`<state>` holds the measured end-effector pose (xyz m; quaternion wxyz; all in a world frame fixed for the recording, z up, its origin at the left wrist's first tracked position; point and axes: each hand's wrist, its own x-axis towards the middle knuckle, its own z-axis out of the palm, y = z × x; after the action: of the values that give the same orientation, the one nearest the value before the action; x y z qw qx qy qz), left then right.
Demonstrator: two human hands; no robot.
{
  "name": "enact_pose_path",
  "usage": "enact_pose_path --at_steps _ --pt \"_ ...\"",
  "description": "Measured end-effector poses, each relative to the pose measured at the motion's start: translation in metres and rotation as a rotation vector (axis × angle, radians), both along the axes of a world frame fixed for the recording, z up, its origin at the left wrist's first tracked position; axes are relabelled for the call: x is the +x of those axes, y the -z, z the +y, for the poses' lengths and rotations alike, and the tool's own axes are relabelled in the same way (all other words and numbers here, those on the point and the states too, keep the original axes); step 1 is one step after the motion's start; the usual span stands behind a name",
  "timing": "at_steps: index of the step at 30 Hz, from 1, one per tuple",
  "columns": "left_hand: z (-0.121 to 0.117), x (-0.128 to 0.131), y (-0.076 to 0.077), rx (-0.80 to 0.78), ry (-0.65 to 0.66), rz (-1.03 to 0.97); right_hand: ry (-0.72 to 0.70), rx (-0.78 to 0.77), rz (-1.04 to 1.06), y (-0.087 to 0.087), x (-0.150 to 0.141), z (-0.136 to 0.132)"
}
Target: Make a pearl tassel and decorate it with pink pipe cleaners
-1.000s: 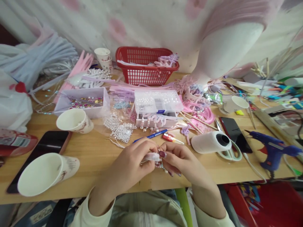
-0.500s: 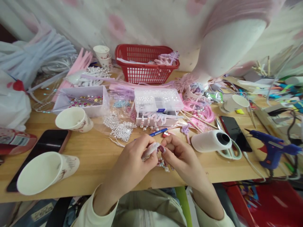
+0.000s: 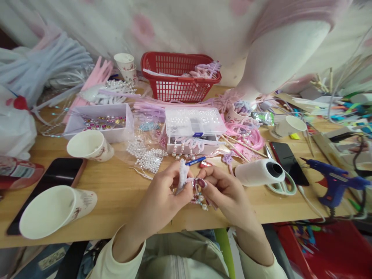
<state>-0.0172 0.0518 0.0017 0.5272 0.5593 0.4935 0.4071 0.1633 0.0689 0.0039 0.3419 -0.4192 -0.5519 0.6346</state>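
Over the table's front edge, my left hand (image 3: 164, 190) is closed on a white fuzzy pipe-cleaner piece (image 3: 183, 174), which stands up between thumb and fingers. A thin pale end runs from it toward my right fingertips. My right hand (image 3: 225, 192) pinches close beside it, thumb against forefinger; what lies in the pinch is too small to make out. Strands of pink, blue and pearl beads (image 3: 202, 201) hang just under the fingertips, between both hands. Behind the hands lie a blue pen (image 3: 195, 161) and a small red-and-white item (image 3: 205, 164).
White beads (image 3: 151, 159) lie beyond the left hand, before a clear bead box (image 3: 194, 120). A thread spool (image 3: 252, 173), scissors (image 3: 286, 186) and blue glue gun (image 3: 334, 180) are on the right. Paper cups (image 3: 46, 212) and a phone (image 3: 54, 184) are left; a red basket (image 3: 180, 90) stands behind.
The white pipe-cleaner piece has turned from lying slanted to standing upright in my left hand. More of the bead strands shows below the fingers. Both hands stay close together.
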Motion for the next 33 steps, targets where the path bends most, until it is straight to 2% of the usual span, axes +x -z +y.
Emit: enact_pose_path --at_steps 11,19,21,23,25,27,28,30,33 --pt "0.001 -0.004 0.001 0.071 0.047 0.035 -0.062 -0.319 0.281 0.010 0.001 0.008" --pt "-0.001 -0.004 0.005 0.108 0.012 0.065 -0.004 -0.204 0.205 0.012 0.003 0.007" --pt "-0.001 0.000 0.009 0.067 -0.037 -0.026 0.017 -0.223 0.225 0.012 0.003 0.007" --pt "-0.001 0.007 0.015 0.040 -0.155 -0.107 0.039 -0.250 0.255 0.013 0.001 0.007" --pt "-0.002 0.012 0.020 0.134 -0.340 -0.093 0.071 -0.272 0.283 0.014 -0.001 0.007" --pt "-0.004 0.016 0.021 0.352 -0.492 0.038 0.104 -0.287 0.315 0.015 -0.003 0.006" --pt "-0.005 0.016 0.019 0.466 -0.518 0.125 0.116 -0.294 0.333 0.015 -0.005 0.006" --pt "-0.008 0.016 0.016 0.618 -0.481 0.281 0.123 -0.306 0.374 0.015 -0.008 0.005" --pt "-0.010 0.015 0.012 0.652 -0.410 0.327 0.122 -0.318 0.423 0.015 -0.011 0.003"
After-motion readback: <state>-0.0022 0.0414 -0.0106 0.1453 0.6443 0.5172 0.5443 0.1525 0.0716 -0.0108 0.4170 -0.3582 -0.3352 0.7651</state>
